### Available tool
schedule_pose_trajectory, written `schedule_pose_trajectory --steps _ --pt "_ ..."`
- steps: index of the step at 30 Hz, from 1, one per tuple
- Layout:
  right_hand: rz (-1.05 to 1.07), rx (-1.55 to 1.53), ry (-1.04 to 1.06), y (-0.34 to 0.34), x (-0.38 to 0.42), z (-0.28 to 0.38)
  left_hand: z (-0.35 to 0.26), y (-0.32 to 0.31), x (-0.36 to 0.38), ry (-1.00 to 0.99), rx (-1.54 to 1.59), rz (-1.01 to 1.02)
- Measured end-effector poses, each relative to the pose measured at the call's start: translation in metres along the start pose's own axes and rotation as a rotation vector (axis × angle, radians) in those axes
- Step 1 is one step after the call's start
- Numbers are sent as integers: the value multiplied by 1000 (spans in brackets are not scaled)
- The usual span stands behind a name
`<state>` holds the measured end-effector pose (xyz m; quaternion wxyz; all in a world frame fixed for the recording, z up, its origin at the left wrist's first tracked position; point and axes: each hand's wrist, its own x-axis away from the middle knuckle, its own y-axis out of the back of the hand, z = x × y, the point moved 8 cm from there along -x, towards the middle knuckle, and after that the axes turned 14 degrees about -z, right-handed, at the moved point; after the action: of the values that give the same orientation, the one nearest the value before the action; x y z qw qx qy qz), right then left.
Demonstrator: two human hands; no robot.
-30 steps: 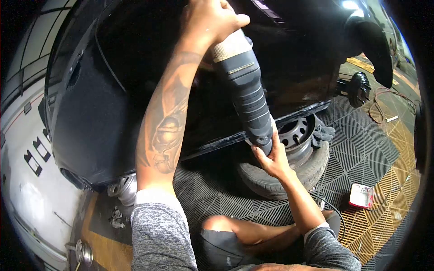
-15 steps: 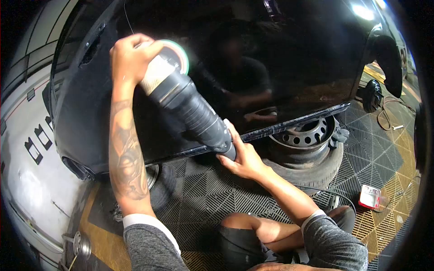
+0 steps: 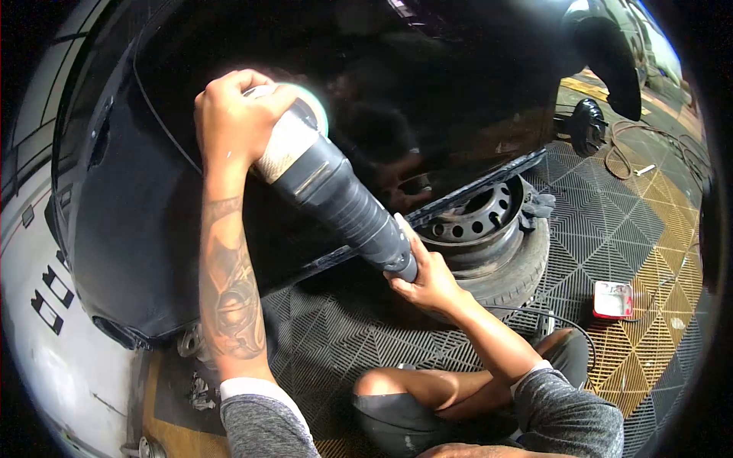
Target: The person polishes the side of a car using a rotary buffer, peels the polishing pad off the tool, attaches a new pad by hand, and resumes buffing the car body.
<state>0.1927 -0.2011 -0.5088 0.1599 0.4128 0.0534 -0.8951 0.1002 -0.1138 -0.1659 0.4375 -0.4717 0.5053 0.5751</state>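
A black polisher [image 3: 351, 206] with a pale cover around its head lies at a slant across the view. My left hand [image 3: 238, 122] is closed over the head, with the thumb toward the pad. Around the rear end of the body, my right hand [image 3: 429, 276] is wrapped. The round pad [image 3: 317, 111] has a light greenish rim, smeared as if spinning, and is against or very near the glossy black car panel [image 3: 137, 244]. My left hand and the polisher head hide most of the pad's face.
Below the panel's lower edge, a tyre with a steel wheel [image 3: 477, 248] lies on the grey and yellow floor grating [image 3: 603, 206]. A red-and-white container [image 3: 612, 300] stands to the right. A cord [image 3: 569, 324] runs near my knee, and a hose [image 3: 618, 156] lies farther back.
The view has turned, so the car and wheel appear farther left. Both hands and the polisher sit slightly lower and more to the right in view, with the same grip.
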Motion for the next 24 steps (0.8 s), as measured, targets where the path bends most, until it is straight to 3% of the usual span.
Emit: schedule_pose_trajectory --steps 6,11,13,14,18,24 --pt "-83 -16 -93 81 -4 -23 -87 -80 -13 -44 85 49" --pt "-333 -61 -182 138 -2 -61 -173 -158 -27 -144 147 143" --pt "-402 -34 -175 155 2 -74 -206 -183 -26 -210 189 66" --pt "-414 -116 -287 159 4 -76 -218 -191 -24 -199 202 98" --pt "-414 -146 -365 150 20 -109 -219 -190 -4 -190 195 84" --pt "-195 -140 -390 80 30 -87 -127 -119 17 -126 204 46"
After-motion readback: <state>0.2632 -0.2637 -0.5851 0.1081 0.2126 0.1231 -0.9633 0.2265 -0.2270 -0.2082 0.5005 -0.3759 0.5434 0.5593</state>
